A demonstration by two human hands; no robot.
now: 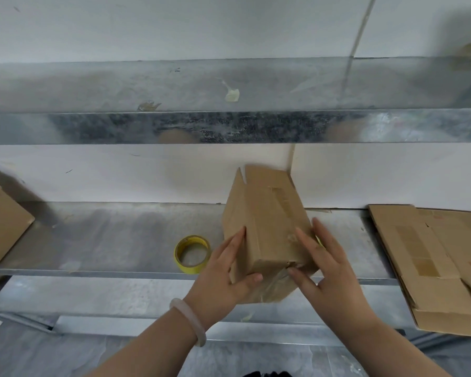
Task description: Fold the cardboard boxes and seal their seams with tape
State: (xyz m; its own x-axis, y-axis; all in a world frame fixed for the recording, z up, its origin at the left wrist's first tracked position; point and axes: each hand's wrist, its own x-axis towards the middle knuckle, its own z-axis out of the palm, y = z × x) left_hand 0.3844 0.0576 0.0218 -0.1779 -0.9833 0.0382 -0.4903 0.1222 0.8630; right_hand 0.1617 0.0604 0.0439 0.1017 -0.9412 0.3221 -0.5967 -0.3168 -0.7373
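A brown cardboard box (267,221) lies on the metal shelf (120,235), its near end over the shelf's front edge, its far flaps loose by the wall. Old tape marks show on its top. My left hand (223,276) holds its left side, fingers flat along the side and thumb curled onto the near end. My right hand (326,265) presses the right side with straight fingers, thumb on the near end's seam. A roll of yellow tape (192,253) lies flat on the shelf just left of the box.
A stack of flattened cardboard boxes (441,262) lies on the shelf at the right. Another cardboard box (3,221) stands at the left edge. An upper metal shelf (229,104) runs overhead, against a white wall (147,172).
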